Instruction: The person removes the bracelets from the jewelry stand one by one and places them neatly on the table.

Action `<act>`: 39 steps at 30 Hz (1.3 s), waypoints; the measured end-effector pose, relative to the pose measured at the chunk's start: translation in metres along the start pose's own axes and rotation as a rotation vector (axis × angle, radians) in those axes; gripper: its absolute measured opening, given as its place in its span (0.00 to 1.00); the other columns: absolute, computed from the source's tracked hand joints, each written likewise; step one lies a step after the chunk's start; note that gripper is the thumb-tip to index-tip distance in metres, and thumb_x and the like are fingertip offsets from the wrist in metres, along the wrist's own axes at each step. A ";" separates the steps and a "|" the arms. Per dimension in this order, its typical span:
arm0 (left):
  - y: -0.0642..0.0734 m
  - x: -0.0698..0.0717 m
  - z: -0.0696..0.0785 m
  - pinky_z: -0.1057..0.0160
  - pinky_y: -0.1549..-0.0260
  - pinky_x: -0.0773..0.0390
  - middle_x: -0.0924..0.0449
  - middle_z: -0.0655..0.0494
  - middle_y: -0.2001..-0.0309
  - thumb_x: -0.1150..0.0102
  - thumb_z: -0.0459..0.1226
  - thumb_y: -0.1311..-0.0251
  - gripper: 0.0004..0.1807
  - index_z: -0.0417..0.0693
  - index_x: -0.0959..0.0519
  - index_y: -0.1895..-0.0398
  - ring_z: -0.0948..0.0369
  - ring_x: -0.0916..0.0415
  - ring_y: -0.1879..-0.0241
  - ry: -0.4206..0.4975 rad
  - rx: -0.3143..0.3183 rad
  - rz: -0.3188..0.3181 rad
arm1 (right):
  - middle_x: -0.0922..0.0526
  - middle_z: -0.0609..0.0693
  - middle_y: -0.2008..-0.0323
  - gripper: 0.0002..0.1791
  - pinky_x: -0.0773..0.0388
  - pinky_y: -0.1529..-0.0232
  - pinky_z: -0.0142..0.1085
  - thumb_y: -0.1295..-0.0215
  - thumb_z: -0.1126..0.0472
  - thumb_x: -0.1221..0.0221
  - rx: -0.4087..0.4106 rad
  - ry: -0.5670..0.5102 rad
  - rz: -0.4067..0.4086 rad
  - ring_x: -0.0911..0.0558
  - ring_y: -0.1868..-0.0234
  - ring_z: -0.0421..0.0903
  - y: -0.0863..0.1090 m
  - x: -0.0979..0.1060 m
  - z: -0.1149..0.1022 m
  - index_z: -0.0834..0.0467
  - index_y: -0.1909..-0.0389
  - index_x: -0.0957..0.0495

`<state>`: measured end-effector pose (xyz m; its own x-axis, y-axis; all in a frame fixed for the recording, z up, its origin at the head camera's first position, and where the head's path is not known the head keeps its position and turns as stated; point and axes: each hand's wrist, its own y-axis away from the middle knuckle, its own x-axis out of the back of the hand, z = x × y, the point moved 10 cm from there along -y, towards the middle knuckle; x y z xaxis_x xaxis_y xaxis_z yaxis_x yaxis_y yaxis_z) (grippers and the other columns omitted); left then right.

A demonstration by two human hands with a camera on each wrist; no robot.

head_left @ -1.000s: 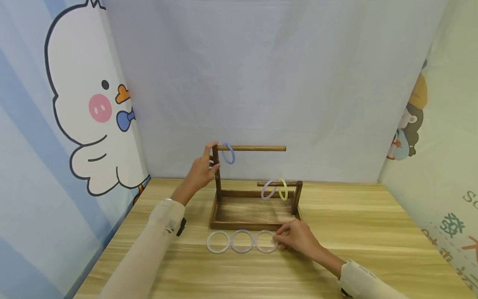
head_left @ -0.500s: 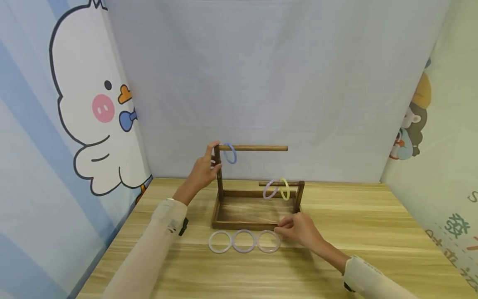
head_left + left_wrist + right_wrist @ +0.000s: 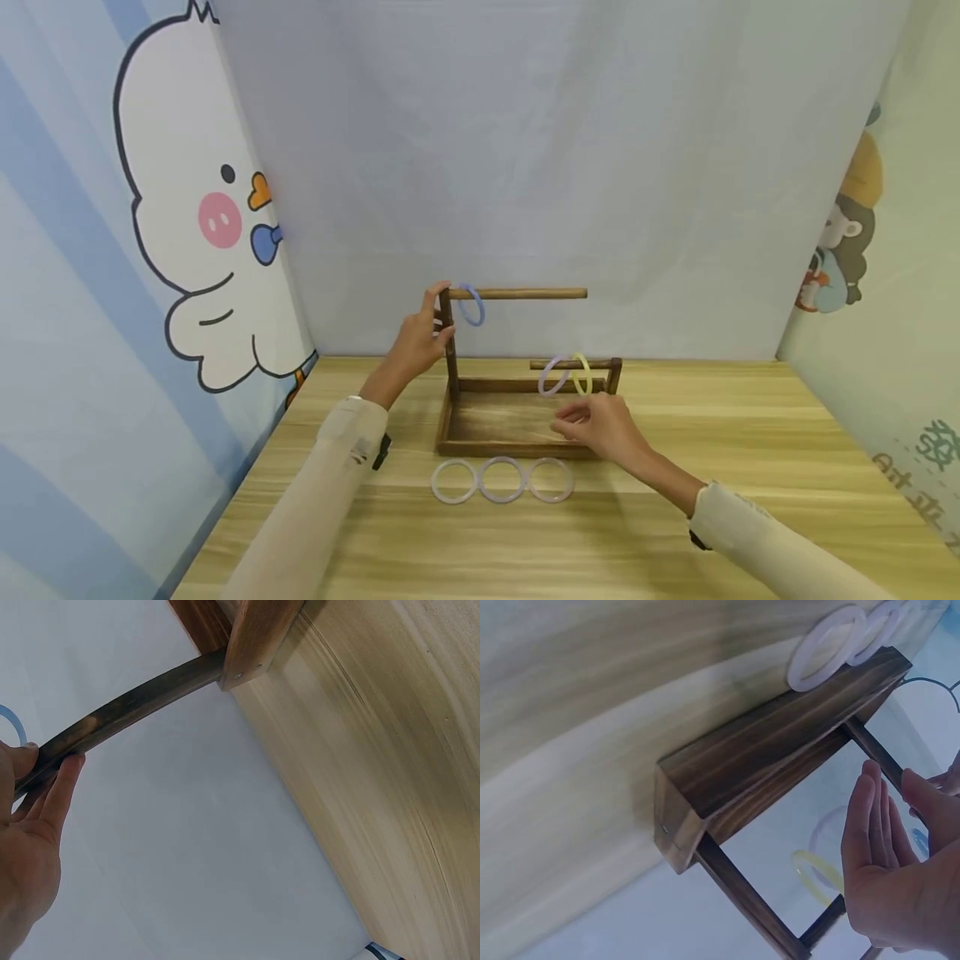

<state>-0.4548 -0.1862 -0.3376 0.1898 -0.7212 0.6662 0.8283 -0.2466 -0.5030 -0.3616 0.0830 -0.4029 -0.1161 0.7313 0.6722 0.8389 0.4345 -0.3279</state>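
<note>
My left hand (image 3: 422,337) grips the tall left post (image 3: 127,712) of a dark wooden stand near its top. A blue ring (image 3: 472,305) hangs on the stand's upper bar (image 3: 536,293), close to that post. My right hand (image 3: 606,425) hovers over the front right of the stand's tray (image 3: 487,448), fingers fairly straight and nothing between them. Just beyond it, a purple ring (image 3: 552,377) and a yellow ring (image 3: 582,374) hang on the lower bar (image 3: 536,365). The right hand partly hides the short right post (image 3: 750,900).
In front of the tray lie a white ring (image 3: 454,501), a lilac ring (image 3: 502,500) and a pale pinkish ring (image 3: 551,500), side by side in a row on the wood-grain table (image 3: 720,433). A grey cloth (image 3: 675,183) stands behind the table.
My right hand has moved up and away from the rightmost table ring, which stays in its row. The left hand keeps its hold on the post. The head view has shifted slightly.
</note>
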 end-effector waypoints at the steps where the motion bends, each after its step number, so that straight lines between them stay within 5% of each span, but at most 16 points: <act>1: -0.001 0.000 0.000 0.54 0.55 0.10 0.16 0.33 0.53 0.38 0.25 0.31 0.42 0.50 0.49 0.21 0.42 0.14 0.52 -0.002 -0.003 0.006 | 0.10 0.55 0.69 0.10 0.14 0.74 0.27 0.34 0.62 0.29 0.004 0.004 0.004 0.10 0.73 0.49 -0.003 0.001 -0.002 0.66 0.59 0.11; 10: -0.008 0.001 0.001 0.54 0.55 0.10 0.15 0.33 0.53 0.38 0.25 0.31 0.43 0.53 0.49 0.21 0.43 0.14 0.52 -0.008 -0.012 0.012 | 0.09 0.51 0.69 0.09 0.13 0.69 0.30 0.36 0.60 0.27 0.087 0.057 0.053 0.12 0.72 0.40 -0.022 0.013 -0.024 0.62 0.60 0.10; 39: 0.000 -0.002 -0.001 0.53 0.56 0.10 0.15 0.34 0.54 0.38 0.25 0.31 0.42 0.54 0.48 0.22 0.43 0.13 0.53 -0.012 0.001 0.015 | 0.09 0.54 0.63 0.11 0.11 0.69 0.32 0.34 0.59 0.28 0.040 -0.014 0.110 0.09 0.65 0.46 -0.067 0.009 -0.051 0.61 0.55 0.11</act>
<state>-0.4563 -0.1856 -0.3393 0.2081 -0.7169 0.6654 0.8258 -0.2358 -0.5124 -0.3915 0.0340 -0.3416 -0.0317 0.7826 0.6217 0.8253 0.3713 -0.4254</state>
